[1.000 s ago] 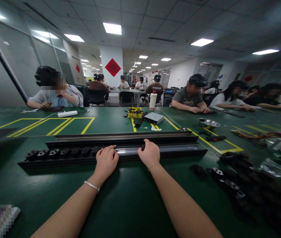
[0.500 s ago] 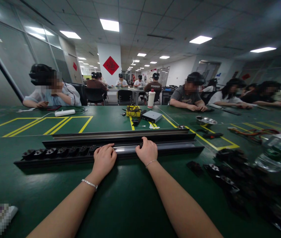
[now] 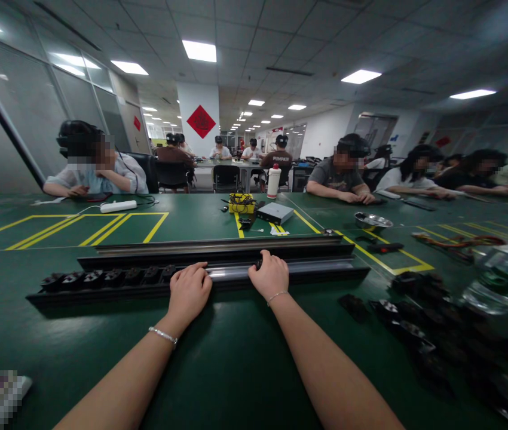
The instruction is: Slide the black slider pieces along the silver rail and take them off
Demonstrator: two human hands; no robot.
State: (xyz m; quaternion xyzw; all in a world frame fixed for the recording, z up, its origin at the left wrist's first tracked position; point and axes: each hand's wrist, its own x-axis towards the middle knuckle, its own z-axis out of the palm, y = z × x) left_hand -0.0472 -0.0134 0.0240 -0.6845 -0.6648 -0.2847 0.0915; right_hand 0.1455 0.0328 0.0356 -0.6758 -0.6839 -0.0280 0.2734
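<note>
A long black rail (image 3: 308, 273) with a shiny metal strip along its inside lies across the table before me. Black modules (image 3: 113, 278) with silvery detail on top fill its left part in a row. My left hand (image 3: 190, 291) is closed over the rail at the row's right end; its curled fingers hide what lies beneath them. Farther right, my right hand (image 3: 270, 276) is closed round a small black part (image 3: 259, 262) at the rail, mostly covered by the fingers. Behind it lies another dark rail (image 3: 218, 244).
Loose black parts (image 3: 433, 334) are heaped at the right, near a clear plastic bottle (image 3: 498, 280). A metal bowl (image 3: 373, 221), a grey box (image 3: 275, 212), a yellow box with cables (image 3: 242, 203) and a white bottle (image 3: 274, 181) stand farther back. Co-workers sit across the table.
Both hands keep their places on the rail, the right hand shifting very slightly to the right. The whole view has dropped a little; nothing else visibly differs.
</note>
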